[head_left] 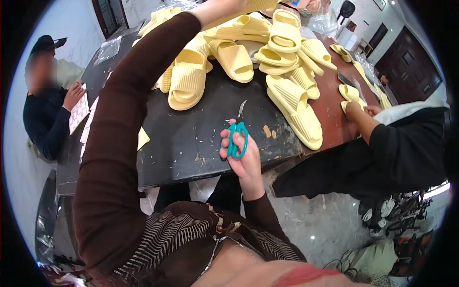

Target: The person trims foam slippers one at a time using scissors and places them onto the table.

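My left arm stretches far across the table, and my left hand [221, 11] is at the top edge of the view, beside a yellow ribbed slipper [260, 5]. The picture's edge cuts off its fingers, so their grip is hidden. Close to the table's front edge, my right hand [247, 165] is palm up, holding scissors [237, 138] with teal handles and short, curved blades pointing away from me. Beyond them lies a heap of yellow slippers [232, 60], some stacked. One slipper [295, 112] rests right of the scissors, another [188, 79] to their left.
Small scraps [270, 131] dot the dark table [191, 143]. On the left, a person [48, 103] holds a printed sheet [79, 110]. At the right, another person's hand [353, 111] is on a yellow slipper. Clear plastic bags [107, 50] lie at the far left.
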`<state>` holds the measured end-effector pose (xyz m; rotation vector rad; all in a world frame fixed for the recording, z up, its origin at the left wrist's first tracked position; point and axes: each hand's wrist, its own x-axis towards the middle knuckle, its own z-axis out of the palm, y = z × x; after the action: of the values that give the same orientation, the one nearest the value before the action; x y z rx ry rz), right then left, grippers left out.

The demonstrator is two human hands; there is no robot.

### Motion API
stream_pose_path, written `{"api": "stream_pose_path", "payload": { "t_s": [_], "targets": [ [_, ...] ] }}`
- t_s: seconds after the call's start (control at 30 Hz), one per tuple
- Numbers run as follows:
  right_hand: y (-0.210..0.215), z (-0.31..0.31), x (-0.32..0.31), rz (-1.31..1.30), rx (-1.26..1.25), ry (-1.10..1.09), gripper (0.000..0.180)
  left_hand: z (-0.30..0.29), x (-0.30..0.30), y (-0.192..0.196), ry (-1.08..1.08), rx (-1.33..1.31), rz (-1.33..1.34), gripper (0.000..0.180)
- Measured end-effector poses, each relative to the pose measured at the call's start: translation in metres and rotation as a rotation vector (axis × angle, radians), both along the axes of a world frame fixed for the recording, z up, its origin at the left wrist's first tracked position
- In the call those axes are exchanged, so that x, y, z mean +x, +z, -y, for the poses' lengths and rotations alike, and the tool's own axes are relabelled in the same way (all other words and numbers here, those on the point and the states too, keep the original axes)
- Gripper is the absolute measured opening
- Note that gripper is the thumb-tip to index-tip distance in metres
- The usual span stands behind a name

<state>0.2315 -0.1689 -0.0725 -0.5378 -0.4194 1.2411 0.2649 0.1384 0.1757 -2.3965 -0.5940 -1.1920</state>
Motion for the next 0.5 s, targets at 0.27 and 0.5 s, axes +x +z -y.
{"api": "stream_pose_path", "payload": {
  "t_s": [0.27,0.5],
  "targets": [
    [-0.007,0.007,0.017,-0.147,0.014,0.128,0.052,-0.057,0.165,-0.012,0.431,-0.181,0.245,0.029],
    [-0.001,0.009,0.014,-0.178,0.053,0.281,0.058,-0.157,0.197,-0.014,-0.736,-0.307,-0.005,0.038]
  ]
}}
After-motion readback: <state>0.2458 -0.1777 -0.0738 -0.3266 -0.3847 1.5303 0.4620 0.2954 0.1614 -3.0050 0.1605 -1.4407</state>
